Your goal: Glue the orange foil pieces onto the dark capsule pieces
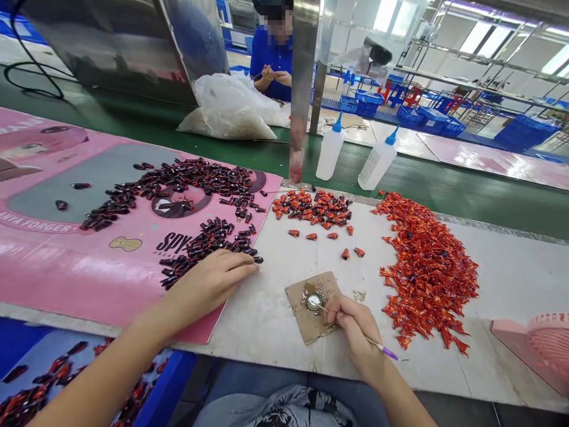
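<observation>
My right hand (355, 326) is closed in a pinch around a thin brush (388, 353) with a purple end. The brush's tip dips into a small round cap (313, 302) of whitish liquid, which rests on a stained cardboard square (311, 332). My left hand (222, 273) lies palm down at the edge of the pink mat, its fingers stretched out over small black-and-red parts (213, 237). One such part (258, 260) sits right at its fingertips; whether they touch it I cannot tell.
Orange-red parts form a big heap (431, 267) at right and a smaller group (313, 207) near the metal post (302, 89). Two bottles (331, 148) with blue tips stand behind. A pink fan (546, 344) is at far right. Opposite sits a person in blue (271, 59).
</observation>
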`<action>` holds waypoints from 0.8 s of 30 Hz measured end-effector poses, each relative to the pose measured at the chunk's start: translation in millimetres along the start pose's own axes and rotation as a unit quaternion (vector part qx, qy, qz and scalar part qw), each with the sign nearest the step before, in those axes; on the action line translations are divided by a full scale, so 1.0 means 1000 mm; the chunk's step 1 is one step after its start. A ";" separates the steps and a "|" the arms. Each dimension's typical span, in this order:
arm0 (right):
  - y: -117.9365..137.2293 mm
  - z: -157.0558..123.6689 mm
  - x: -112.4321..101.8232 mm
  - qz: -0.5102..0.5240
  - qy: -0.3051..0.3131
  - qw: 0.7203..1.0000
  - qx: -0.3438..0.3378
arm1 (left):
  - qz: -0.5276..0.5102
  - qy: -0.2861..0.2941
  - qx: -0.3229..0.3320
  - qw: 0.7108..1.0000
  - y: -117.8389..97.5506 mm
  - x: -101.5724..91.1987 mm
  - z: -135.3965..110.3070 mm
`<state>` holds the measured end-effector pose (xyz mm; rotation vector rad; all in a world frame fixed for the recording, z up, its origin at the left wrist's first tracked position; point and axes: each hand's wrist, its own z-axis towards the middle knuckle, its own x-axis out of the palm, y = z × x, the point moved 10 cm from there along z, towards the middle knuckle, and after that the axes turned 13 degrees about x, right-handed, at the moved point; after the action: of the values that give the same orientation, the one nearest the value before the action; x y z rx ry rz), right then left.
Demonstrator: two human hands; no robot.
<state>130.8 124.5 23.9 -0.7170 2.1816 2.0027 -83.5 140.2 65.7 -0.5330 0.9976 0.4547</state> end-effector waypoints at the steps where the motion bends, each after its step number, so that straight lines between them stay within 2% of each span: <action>1: 0.000 0.000 0.002 -0.024 0.002 1.000 0.006 | -0.043 -0.047 -0.016 0.998 -0.002 -0.008 -0.001; 4: 0.002 0.001 0.005 -0.079 0.006 0.997 0.020 | -0.178 -0.176 -0.079 0.965 -0.005 -0.021 -0.005; 6: 0.004 0.003 0.004 -0.104 0.001 0.994 0.030 | -0.251 -0.231 -0.113 0.933 -0.009 -0.017 -0.008; 9: 0.011 0.007 0.005 -0.126 0.008 0.991 0.035 | -0.364 -0.299 -0.171 0.865 -0.012 0.006 -0.011; 12: 0.018 0.011 0.006 -0.147 0.027 0.988 0.029 | -0.479 -0.360 -0.249 0.761 -0.014 0.040 -0.019; 15: 0.024 0.013 0.006 -0.180 0.038 0.983 0.022 | -0.548 -0.377 -0.320 0.674 -0.022 0.068 -0.027; 19: 0.027 0.017 0.008 -0.213 0.061 0.975 0.032 | -0.601 -0.374 -0.365 0.605 -0.030 0.081 -0.031; 24: 0.029 0.022 0.013 -0.201 0.081 0.976 0.030 | -0.667 -0.366 -0.414 0.500 -0.040 0.100 -0.031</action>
<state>103.0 143.4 42.4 -1.2377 1.9621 1.7180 -33.5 101.4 -27.1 -1.6076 -0.7386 -0.3558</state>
